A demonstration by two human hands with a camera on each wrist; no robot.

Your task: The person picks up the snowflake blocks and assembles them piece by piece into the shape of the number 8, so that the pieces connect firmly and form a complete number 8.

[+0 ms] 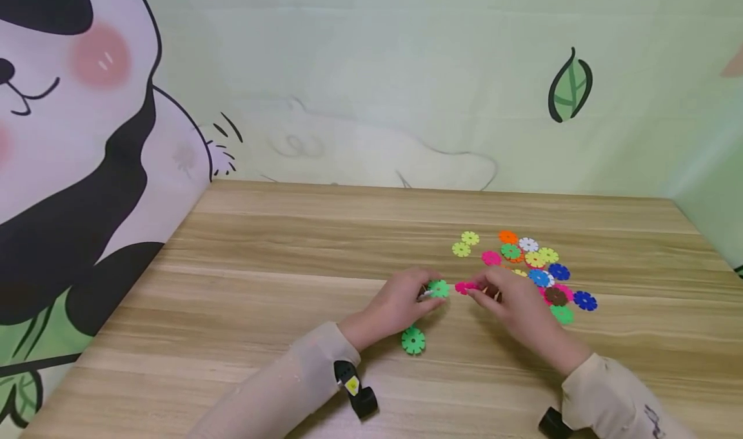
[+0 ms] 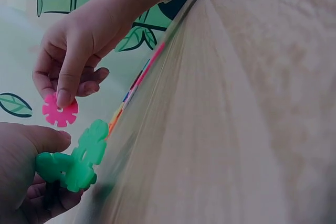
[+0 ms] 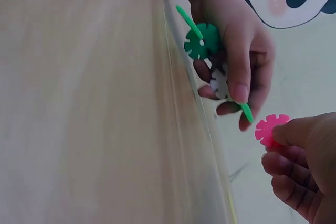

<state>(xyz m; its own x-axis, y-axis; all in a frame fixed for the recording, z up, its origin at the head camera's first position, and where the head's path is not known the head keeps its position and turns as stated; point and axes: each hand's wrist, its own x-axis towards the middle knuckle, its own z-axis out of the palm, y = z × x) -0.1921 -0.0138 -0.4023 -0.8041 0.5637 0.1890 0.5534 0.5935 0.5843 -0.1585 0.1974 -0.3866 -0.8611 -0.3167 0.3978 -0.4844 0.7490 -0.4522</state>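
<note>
My left hand (image 1: 428, 293) pinches a small cluster of joined snowflake discs (image 2: 79, 161), green ones with a white disc (image 3: 218, 82) between them. My right hand (image 1: 479, 291) pinches a single pink disc (image 1: 464, 287) by its edge, thumb and forefinger on it. The pink disc (image 2: 60, 111) hangs a short gap away from the green cluster (image 1: 438, 289), not touching it. Both hands hover just above the wooden table (image 1: 278, 284). One loose green disc (image 1: 413, 340) lies flat on the table below my left hand.
A pile of several coloured discs (image 1: 534, 265) lies on the table just behind and right of my right hand. Two yellow-green discs (image 1: 465, 243) sit apart at its left. A wall with a panda picture (image 1: 75, 136) bounds the table's left side.
</note>
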